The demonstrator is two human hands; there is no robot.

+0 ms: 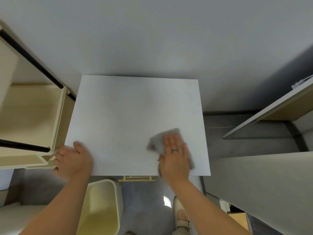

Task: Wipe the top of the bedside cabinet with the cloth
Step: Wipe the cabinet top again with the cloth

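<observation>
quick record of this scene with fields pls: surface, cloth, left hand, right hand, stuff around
surface: white cabinet top, faint specks near its far right corner
cloth: grey, lying on the near right part of the top
right hand: flat on the cloth, fingers straight
left hand: grips the near left corner, thumb on top
around: cream trolley to the left, cream bin on the floor in front

cloth (169, 134) on cabinet top (127, 116)
</observation>
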